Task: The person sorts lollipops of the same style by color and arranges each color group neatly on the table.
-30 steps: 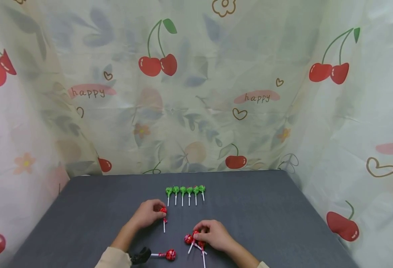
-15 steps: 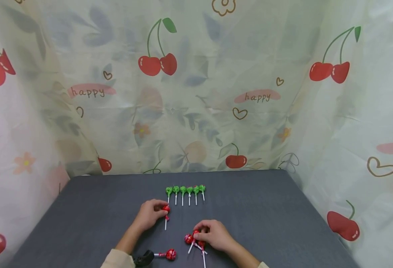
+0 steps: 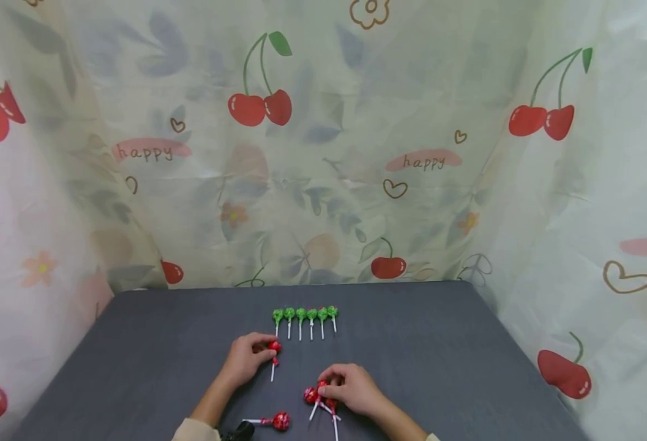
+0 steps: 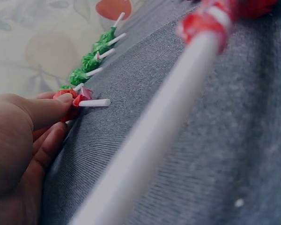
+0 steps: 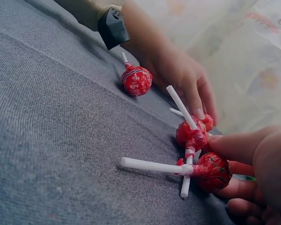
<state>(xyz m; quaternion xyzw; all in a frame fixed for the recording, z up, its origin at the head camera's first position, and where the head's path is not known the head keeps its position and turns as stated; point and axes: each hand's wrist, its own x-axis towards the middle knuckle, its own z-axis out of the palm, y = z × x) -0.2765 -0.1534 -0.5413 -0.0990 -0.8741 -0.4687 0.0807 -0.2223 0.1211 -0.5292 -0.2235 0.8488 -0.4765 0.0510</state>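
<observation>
Across the tabletop point(image 3: 439, 355): dark grey covering, matt, with a fine ribbed weave that shows plainly up close.
Green row point(image 3: 301, 314): six lollipops side by side, round heads in crinkled green wrappers, slim white sticks all pointing back toward the person.
Left hand point(image 3: 244, 360): thumb and fingers pinching a red-wrapped lollipop point(image 3: 275, 346) by its ball, just on the near side of the row's left end. The wrapper is gathered into a twist at the neck, and the straight white stick points toward the person. Whether the ball touches the covering, I can't tell.
Right hand point(image 3: 353, 389): thumb and fingers gripping the ball of another red lollipop point(image 3: 322, 385), nearer the person and to the right.
Red cluster point(image 3: 310, 395): that gripped one and two more, shiny balls close together, their smooth tube-like sticks crossing at different angles.
Loose red lollipop point(image 3: 281, 421): lying on its side, apart from the cluster, near the left wrist; white print curves round its glossy ball, and its stick points left.
Left cuff: pale sleeve point(image 3: 195, 430), with a hard, angular black device point(image 5: 113, 30) at the wrist.
Backdrop: thin, softly creased curtain point(image 3: 329, 79), printed with cherries, leaves, hearts and the word "happy".
</observation>
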